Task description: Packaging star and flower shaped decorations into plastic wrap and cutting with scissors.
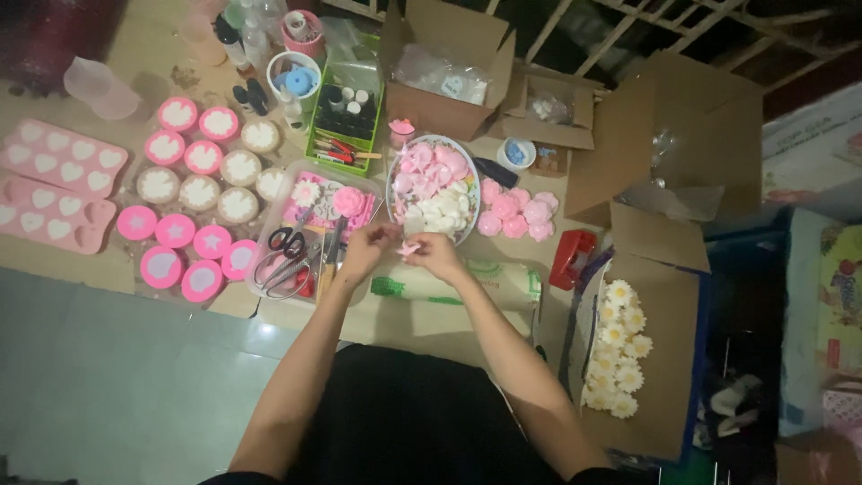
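**Both hands on a small pink piece above the worktop**

The left hand (366,247) and the right hand (437,254) meet near the middle of the worktop (144,54). A small pink piece (409,248) sits between them. The right hand pinches it with the fingertips; the left hand has its fingers drawn together close to the piece, but contact cannot be confirmed.

Surroundings:

- Just beyond the hands stands a patterned bowl (467,180) filled with pink and white moulded shapes.
- Beside the bowl, to the right, lies a loose cluster of pink flower shapes (516,214).
- Left of the hands, a clear tray (269,216) holds black-handled scissors (285,244) and a pink rose shape (349,200).
- Further left are round pink moulds (184,247) and pale filled moulds, then two pink heart-cavity trays (58,189).
- Below the hands lies a clear wrapped roll with green print (467,280).
- At the right, an open cardboard box (669,359) contains white daisy-like flower shapes (618,350).
- A red tape dispenser (573,258) sits near that box.
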